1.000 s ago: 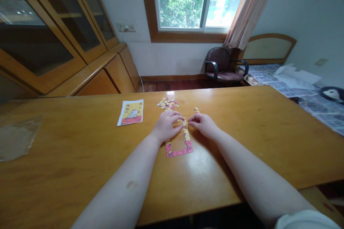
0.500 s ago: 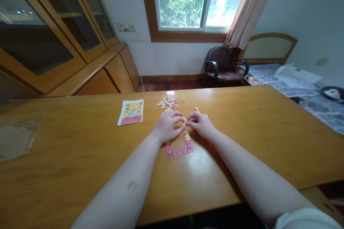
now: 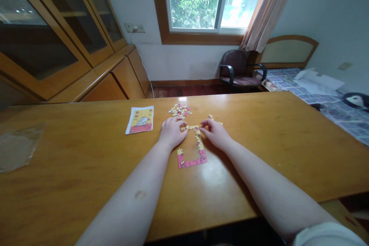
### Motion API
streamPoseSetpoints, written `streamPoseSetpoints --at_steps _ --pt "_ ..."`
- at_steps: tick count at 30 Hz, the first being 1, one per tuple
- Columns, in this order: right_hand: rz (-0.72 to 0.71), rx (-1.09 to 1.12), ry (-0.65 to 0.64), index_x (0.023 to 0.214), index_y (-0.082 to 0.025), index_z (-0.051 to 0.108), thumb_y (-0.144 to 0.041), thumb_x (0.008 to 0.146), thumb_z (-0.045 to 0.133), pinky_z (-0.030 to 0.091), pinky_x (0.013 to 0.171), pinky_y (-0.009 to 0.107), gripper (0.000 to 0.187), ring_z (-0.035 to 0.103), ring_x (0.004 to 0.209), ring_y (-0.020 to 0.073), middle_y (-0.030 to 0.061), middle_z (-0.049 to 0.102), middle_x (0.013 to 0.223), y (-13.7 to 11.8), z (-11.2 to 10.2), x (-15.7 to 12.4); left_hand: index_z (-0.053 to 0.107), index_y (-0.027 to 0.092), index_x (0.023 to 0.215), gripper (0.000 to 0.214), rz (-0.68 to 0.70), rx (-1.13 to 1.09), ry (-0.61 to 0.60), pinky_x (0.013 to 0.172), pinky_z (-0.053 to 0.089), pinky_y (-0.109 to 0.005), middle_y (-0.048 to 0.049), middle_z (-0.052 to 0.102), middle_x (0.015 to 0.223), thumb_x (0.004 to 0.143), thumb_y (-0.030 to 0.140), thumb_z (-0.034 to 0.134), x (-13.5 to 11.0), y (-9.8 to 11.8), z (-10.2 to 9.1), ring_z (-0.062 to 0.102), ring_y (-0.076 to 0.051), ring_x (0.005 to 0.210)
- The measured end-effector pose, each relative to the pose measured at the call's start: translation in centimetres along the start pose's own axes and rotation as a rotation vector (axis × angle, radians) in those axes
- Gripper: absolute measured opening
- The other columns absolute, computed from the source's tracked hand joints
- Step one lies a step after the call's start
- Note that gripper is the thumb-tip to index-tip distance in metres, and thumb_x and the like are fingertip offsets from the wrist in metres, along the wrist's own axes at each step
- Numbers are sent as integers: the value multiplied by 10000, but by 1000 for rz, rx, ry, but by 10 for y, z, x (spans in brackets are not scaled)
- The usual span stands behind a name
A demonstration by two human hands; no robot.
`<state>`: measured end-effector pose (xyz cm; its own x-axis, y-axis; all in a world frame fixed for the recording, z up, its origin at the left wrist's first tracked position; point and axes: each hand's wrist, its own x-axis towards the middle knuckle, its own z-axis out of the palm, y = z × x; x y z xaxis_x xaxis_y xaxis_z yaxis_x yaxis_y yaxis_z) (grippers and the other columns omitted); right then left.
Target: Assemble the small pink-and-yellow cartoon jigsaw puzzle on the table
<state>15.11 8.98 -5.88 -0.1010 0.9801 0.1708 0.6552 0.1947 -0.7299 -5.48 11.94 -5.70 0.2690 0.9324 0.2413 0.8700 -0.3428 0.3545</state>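
A partly joined jigsaw border (image 3: 192, 163) lies on the table, pink along the near edge and yellow up the right side and across the far edge. My left hand (image 3: 173, 133) is at the far left end of the border, thumb and index finger closed about a yellow puzzle piece (image 3: 182, 128). Beside the far right corner is my right hand (image 3: 215, 132), its thumb and index finger slightly apart with nothing visible between them. Just beyond the right hand are a few loose yellow puzzle pieces (image 3: 211, 117), partly hidden by it.
A heap of loose puzzle pieces (image 3: 180, 110) lies beyond my left hand. To its left is a picture card (image 3: 140, 120) with a white animal on yellow and pink. A clear plastic bag (image 3: 20, 146) rests at the table's left. A chair (image 3: 240, 69) stands past the far edge.
My left hand has shifted left along the border's far edge, uncovering the far row and part of the left side. My right hand stays by the corner, thumb and finger slightly more apart.
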Motion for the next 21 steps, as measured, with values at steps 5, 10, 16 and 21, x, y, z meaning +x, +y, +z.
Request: streamPoseSetpoints --at_steps 5,10,16,21 --pt "-7 -8 -13 983 -190 616 -332 829 589 425 677 282 211 516 663 125 20 676 914 -1 1 0 722 298 890 191 6 -2 -5 960 399 -430 -28 650 1124 765 381 605 0 -1 1 533 -267 1091" --pt "-9 -29 -27 992 -194 622 -352 841 584 436 703 291 222 532 689 134 27 678 928 0 1 0 721 293 872 177 35 -26 11 930 416 -460 -39 663 1093 766 376 607 0 -2 3 548 -284 1066" --pt "-154 -229 -78 1075 -198 653 -351 856 596 403 945 376 273 562 1019 220 86 660 1080 -1 -2 -1 702 269 888 175 24 -19 28 929 420 -442 -41 666 1093 755 300 593 -1 -1 1 556 -275 1057" --pt "-219 -415 -195 1238 -253 610 -490 848 591 307 1051 482 457 432 1234 298 102 540 1332 -3 -2 -4 671 248 831 131 -10 32 21 886 435 -434 -47 674 1010 747 277 574 -1 -1 -1 571 -275 993"
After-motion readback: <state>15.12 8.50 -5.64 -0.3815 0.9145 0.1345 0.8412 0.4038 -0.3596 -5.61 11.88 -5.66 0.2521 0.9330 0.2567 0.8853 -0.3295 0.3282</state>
